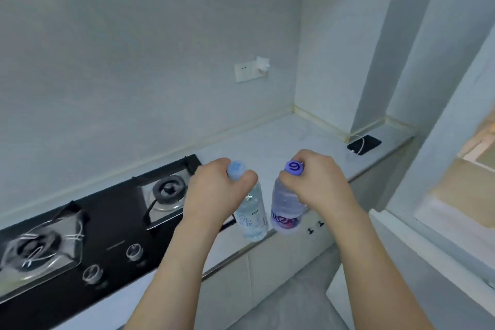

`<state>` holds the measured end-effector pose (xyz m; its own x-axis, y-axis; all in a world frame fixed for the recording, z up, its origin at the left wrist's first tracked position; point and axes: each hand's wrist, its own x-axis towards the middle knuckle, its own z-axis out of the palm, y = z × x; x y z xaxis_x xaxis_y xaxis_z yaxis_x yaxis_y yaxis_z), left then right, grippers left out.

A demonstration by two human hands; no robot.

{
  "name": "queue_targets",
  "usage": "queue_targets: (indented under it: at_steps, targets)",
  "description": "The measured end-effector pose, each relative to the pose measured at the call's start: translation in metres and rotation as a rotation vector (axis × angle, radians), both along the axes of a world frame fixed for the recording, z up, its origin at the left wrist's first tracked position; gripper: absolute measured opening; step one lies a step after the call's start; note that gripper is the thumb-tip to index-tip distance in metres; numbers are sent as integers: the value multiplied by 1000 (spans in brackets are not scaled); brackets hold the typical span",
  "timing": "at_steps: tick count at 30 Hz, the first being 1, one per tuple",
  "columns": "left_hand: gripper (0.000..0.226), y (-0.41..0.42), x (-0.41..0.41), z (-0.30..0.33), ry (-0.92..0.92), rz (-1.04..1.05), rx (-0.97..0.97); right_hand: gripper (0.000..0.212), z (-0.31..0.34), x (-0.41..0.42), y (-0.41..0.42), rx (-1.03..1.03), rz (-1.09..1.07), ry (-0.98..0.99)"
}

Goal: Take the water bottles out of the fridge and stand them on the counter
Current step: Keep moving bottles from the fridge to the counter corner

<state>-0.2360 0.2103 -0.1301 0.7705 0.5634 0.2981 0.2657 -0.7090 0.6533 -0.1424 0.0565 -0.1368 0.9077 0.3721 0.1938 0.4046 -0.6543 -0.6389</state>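
Two clear water bottles hang upright side by side over the front edge of the pale counter (pixel 281 139). My left hand (pixel 214 190) grips the neck of the bottle with the light blue cap (pixel 253 217), which has a pale label. My right hand (pixel 316 185) grips the neck of the bottle with the purple cap (pixel 285 211), which has a purple and pink label. Whether their bases touch the counter I cannot tell. The fridge's open door (pixel 434 257) edges in at the right.
A black two-burner gas hob (pixel 107 222) with two knobs fills the counter to the left. A dark phone (pixel 364 144) with a white cable lies at the counter's far right corner. A wall socket with a plug (pixel 251 69) sits above. White cabinet fronts run below.
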Motion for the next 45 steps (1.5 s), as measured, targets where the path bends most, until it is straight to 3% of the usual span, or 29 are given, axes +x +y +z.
queue_targets:
  at_steps: [14,27,37,45]
  targets:
    - [34,171,-319,8,28,573,-1,12,14,-242,241,-6,550,-46]
    - [38,251,-598,-16,44,1026,-41,20,6,-496,400,16,957,-74]
    - [35,299,-714,-44,66,1331,-116,20,-18,-624,506,-40,1292,-41]
    - [35,380,-756,-37,116,1496,-43,21,-25,-681,615,-92,1512,-73]
